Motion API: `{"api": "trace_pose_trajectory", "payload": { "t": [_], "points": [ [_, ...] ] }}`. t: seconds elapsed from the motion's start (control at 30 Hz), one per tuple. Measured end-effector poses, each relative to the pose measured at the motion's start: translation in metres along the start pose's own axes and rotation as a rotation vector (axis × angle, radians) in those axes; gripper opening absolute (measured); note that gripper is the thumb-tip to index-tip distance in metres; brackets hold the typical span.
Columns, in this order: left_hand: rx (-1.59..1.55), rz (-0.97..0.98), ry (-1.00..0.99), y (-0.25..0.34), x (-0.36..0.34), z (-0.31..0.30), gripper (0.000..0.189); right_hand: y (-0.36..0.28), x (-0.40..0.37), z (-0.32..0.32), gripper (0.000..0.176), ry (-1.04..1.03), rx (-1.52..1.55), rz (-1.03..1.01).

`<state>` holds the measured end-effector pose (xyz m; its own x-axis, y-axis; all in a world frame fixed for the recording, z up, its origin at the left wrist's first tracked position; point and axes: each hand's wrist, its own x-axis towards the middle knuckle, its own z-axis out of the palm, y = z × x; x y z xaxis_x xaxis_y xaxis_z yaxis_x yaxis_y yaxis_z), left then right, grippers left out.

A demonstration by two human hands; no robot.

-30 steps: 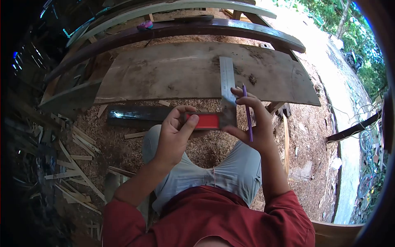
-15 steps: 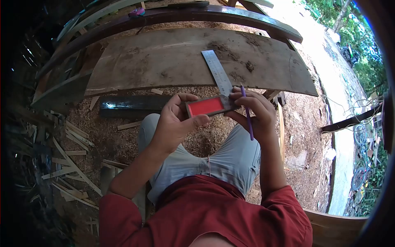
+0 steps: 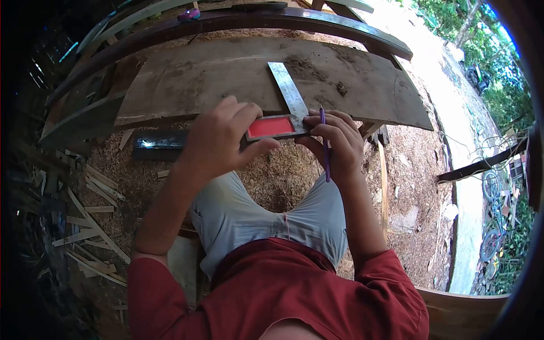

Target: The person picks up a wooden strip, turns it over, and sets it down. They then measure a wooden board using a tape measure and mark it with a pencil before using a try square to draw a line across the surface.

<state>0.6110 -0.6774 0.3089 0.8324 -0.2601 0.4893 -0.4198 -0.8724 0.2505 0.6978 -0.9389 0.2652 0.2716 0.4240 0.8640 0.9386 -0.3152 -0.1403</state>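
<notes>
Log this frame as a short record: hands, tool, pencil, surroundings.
left hand: by the free end of the handle, thumb and fingers spread; contact unclear
right hand: grips the square at its corner
square: metal blade, handle with red face
blade direction: away from the person, over the board; touching or not, unclear
pencil: purple, in the right hand
surroundings: small pink object on dark beam; wood strips on shavings

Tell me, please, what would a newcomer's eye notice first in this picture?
Probably the bright red panel in the square's handle, between left hand and right hand. Then the silvery blade, reaching out over the brown board, and the purple pencil at the right hand's fingers.
</notes>
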Motion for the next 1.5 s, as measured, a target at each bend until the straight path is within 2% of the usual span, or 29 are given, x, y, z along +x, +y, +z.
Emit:
{"api": "trace_pose_trajectory", "payload": {
  "t": [0.03,0.17,0.27,0.37,0.43,0.57,0.73,0.8,0.87,0.93,0.97,1.03,1.07,1.13,1.23,1.33,1.5],
  "points": [
    [0.048,0.131,0.025,-0.007,0.004,0.001,0.067,-0.001,0.0,0.001,0.035,0.016,-0.007,-0.005],
    [0.078,0.239,0.03,-0.03,0.016,0.005,0.068,-0.004,-0.001,0.008,0.034,0.038,-0.001,0.047],
    [0.053,0.296,0.124,-0.043,0.015,0.016,0.069,-0.008,-0.002,0.015,0.033,0.05,-0.024,0.053],
    [0.064,0.266,0.069,-0.046,0.007,0.016,0.07,-0.015,0.002,0.017,0.034,0.066,-0.002,0.073],
    [-0.047,0.173,0.024,-0.044,0.001,0.014,0.072,-0.018,0.004,0.017,0.035,0.073,0.016,0.115],
    [-0.075,0.186,0.064,-0.042,-0.003,0.015,0.073,-0.03,0.012,0.012,0.039,-0.056,-0.012,0.137],
    [0.003,0.212,0.004,-0.028,0.006,-0.005,0.072,-0.038,0.029,0.014,0.048,-0.155,-0.044,0.098],
    [-0.023,0.183,-0.03,-0.03,0.011,-0.011,0.072,-0.039,0.03,0.021,0.049,-0.232,-0.024,0.237],
    [-0.044,0.152,-0.061,-0.031,0.013,-0.02,0.072,-0.039,0.035,0.026,0.048,-0.231,-0.006,0.238],
    [-0.273,-0.126,-0.215,-0.031,0.016,-0.029,0.072,-0.043,0.039,0.03,0.046,-0.227,0.01,0.241],
    [-0.272,-0.125,-0.215,-0.034,0.016,-0.034,0.072,-0.046,0.04,0.032,0.047,-0.258,-0.021,0.248],
    [-0.221,0.083,-0.175,-0.047,0.015,-0.044,0.08,-0.052,0.037,0.036,0.047,-0.286,-0.055,0.258],
    [-0.221,0.087,-0.176,-0.054,0.015,-0.044,0.08,-0.053,0.033,0.039,0.048,-0.267,-0.05,0.266],
    [0.072,0.131,-0.133,-0.07,0.013,-0.036,0.097,-0.05,0.03,0.043,0.048,-0.249,-0.048,0.271],
    [0.117,0.144,-0.227,-0.093,0.011,-0.013,0.103,-0.047,0.028,0.049,0.046,-0.247,-0.102,0.187],
    [0.078,0.099,-0.225,-0.104,0.014,-0.007,0.095,-0.051,0.029,0.055,0.044,-0.273,-0.131,0.201],
    [0.022,0.063,-0.234,-0.099,0.016,-0.013,0.088,-0.053,0.034,0.029,0.037,-0.323,-0.098,0.476]
  ]
}}
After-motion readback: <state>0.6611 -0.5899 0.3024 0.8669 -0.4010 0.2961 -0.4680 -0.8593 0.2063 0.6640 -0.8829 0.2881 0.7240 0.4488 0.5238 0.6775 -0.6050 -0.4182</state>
